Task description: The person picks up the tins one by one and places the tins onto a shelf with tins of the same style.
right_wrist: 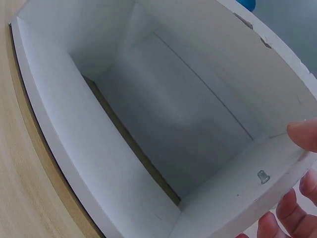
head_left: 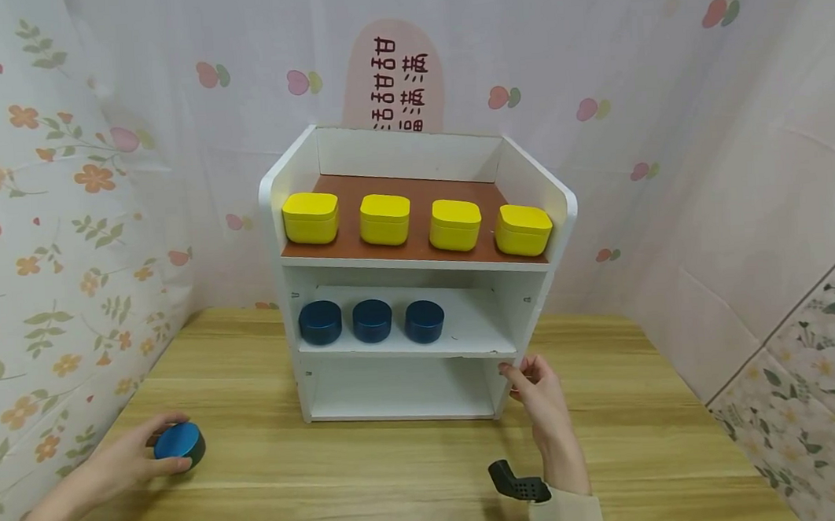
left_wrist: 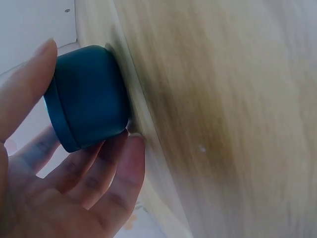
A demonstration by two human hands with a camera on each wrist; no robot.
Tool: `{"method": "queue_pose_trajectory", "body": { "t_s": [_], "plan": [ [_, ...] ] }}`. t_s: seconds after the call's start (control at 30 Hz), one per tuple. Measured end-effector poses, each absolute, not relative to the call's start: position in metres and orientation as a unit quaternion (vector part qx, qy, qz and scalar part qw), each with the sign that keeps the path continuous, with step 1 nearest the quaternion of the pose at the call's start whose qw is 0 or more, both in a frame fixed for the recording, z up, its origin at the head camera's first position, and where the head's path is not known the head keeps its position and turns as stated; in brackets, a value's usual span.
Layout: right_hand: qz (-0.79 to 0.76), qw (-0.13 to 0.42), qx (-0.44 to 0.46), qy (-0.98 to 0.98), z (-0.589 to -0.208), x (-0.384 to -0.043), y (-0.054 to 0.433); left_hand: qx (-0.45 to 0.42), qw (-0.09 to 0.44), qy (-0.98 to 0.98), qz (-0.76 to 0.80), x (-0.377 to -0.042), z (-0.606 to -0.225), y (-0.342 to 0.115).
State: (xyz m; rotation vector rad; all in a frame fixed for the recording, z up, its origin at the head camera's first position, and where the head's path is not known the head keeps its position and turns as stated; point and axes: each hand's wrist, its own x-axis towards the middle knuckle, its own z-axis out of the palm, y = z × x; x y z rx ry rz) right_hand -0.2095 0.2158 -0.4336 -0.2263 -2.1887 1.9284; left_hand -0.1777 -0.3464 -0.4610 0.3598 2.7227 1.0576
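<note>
At the left of the table, my left hand (head_left: 133, 456) holds a round blue tin (head_left: 179, 444) between thumb and fingers. In the left wrist view the tin (left_wrist: 89, 96) is tilted on its side in that view, its base right by the wooden tabletop. My right hand (head_left: 538, 392) grips the right side panel of a white shelf unit (head_left: 401, 354), with the thumb (right_wrist: 303, 135) at its front edge and the other fingers round the outside. Similar blue tins (head_left: 372, 321) stand in a row on the middle shelf, toward its left.
Several yellow square tins (head_left: 385, 219) line the brown top shelf. The bottom compartment (head_left: 403, 387) shows bare white boards. Beneath the unit lies a wood-grain table (head_left: 330, 485). Patterned curtains (head_left: 227, 144) hang behind and at both sides.
</note>
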Motion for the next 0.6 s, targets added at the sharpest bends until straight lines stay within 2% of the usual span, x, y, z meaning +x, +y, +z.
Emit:
{"method": "queue_pose_trajectory", "body": {
  "t_s": [0.6],
  "plan": [
    [0.654,0.110,-0.076,-0.745,-0.435,-0.210,0.215,0.117,0.086,0.924,0.354,-0.173,-0.448,-0.332]
  ]
}}
